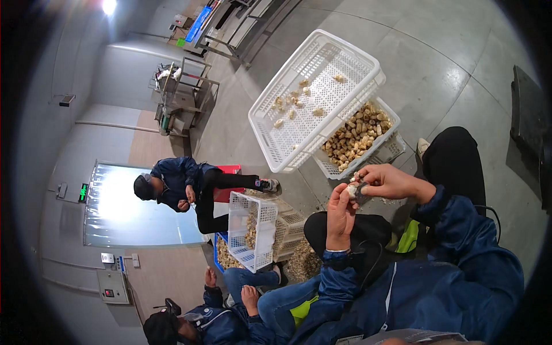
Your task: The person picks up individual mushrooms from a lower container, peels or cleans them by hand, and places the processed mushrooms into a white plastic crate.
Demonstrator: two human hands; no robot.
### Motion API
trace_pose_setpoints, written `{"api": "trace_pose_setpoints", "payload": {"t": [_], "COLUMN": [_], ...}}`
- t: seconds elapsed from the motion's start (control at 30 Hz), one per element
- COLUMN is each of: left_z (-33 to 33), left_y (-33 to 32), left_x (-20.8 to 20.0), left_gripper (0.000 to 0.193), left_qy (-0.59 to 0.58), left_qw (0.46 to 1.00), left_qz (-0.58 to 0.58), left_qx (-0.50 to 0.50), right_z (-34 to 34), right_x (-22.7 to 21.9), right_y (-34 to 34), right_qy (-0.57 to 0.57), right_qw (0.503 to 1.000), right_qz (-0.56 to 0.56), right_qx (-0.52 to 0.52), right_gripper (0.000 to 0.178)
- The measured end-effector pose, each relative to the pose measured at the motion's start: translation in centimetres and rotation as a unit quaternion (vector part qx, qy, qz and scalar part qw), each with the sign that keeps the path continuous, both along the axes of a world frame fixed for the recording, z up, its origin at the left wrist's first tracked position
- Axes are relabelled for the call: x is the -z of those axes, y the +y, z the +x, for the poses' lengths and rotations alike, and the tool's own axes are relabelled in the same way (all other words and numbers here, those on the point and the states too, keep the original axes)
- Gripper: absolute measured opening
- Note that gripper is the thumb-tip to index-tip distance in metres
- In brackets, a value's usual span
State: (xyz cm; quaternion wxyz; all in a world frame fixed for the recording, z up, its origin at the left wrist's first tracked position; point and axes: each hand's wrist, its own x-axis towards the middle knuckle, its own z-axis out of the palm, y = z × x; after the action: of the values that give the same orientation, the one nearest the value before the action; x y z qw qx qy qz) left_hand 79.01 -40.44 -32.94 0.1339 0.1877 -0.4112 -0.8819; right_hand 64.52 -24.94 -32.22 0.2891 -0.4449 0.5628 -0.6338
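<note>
In front of me my left hand (341, 217) pinches a small pale, mushroom-like piece (352, 190) in its raised fingertips. My right hand (388, 181) meets it from the right, its thumb and forefinger closed on a small dark grey thing (361, 194) pressed against the pale piece. Whether that dark thing is a tool or part of the piece, I cannot tell. Just beyond my hands, a white crate (332, 170) holds many brownish, mushroom-like pieces (359, 133). A larger white perforated basket (269, 150) rests tilted across that crate, with several pale pieces scattered on its bottom.
At left, one person (175, 178) sits on a red stool (228, 192); another person (213, 316) sits nearer. Between them stand a white crate (267, 230) and a blue crate (219, 259) of pieces. A heap of scraps (303, 261) lies beside my knee. Metal tables (247, 29) stand farther off.
</note>
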Motion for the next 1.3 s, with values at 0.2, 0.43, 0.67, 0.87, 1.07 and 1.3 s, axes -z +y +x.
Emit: {"api": "trace_pose_setpoints", "payload": {"t": [0.2, 0.43, 0.67, 0.87, 1.07, 1.3], "left_z": [0.2, -0.4, -0.3, -0.4, -0.6, -0.4], "left_y": [-0.3, 0.2, 0.4, 0.9, 1.2, 1.2], "left_x": [0.6, 0.6, 1.2, 1.1, 1.0, 1.0], "left_gripper": [0.021, 0.023, 0.024, 0.025, 0.027, 0.026], "left_qy": [0.021, 0.043, 0.034, 0.019, -0.014, -0.016], "left_qw": [0.998, 0.991, 0.986, 0.988, 0.994, 0.995], "left_qz": [0.048, 0.126, 0.165, 0.152, 0.094, 0.09], "left_qx": [0.015, 0.013, -0.001, -0.032, -0.06, -0.05], "right_z": [0.0, -0.1, -0.1, 0.4, 1.0, 1.2], "right_x": [-0.6, 0.4, 0.8, 1.5, 1.0, 0.8], "right_y": [-0.1, -0.4, -0.6, -1.0, -0.7, -0.7], "right_qy": [-0.097, -0.154, -0.156, -0.058, 0.045, -0.001], "right_qw": [0.994, 0.987, 0.985, 0.994, 0.995, 0.995], "right_qz": [0.046, 0.047, 0.075, 0.046, -0.001, -0.006], "right_qx": [0.009, 0.003, 0.021, 0.075, 0.089, 0.098], "right_gripper": [0.021, 0.021, 0.022, 0.021, 0.023, 0.026]}}
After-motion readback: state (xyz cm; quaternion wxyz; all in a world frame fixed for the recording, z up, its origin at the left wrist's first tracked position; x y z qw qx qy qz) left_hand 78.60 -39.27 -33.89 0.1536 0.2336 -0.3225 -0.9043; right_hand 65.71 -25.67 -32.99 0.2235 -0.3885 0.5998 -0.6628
